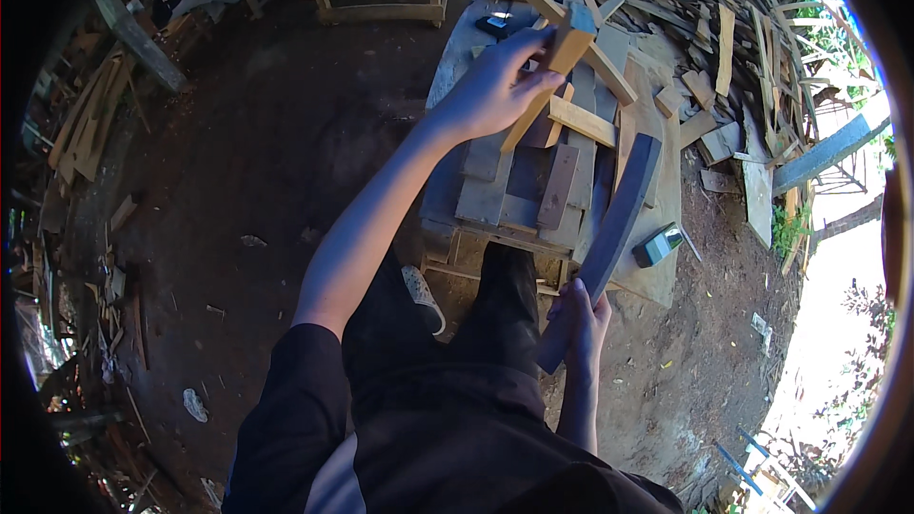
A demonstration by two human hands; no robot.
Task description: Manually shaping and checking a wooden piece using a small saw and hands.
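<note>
Both hands loaded: light wood strip in left, dark plank in right.

My left hand (490, 90) is stretched out over the slatted wooden bench (519, 195), fingers wrapped around a light wood strip (552, 71) that tilts up and away from me. My right hand (583, 319) sits low by my knee, fingers closed on the near end of a long dark plank (619, 214); its far end runs up along the bench's right edge. A small green box (659, 245) lies on the sheet just right of the plank. Loose scrap boards (733, 86) are piled beyond, dirt floor (276, 152) to the left.
</note>
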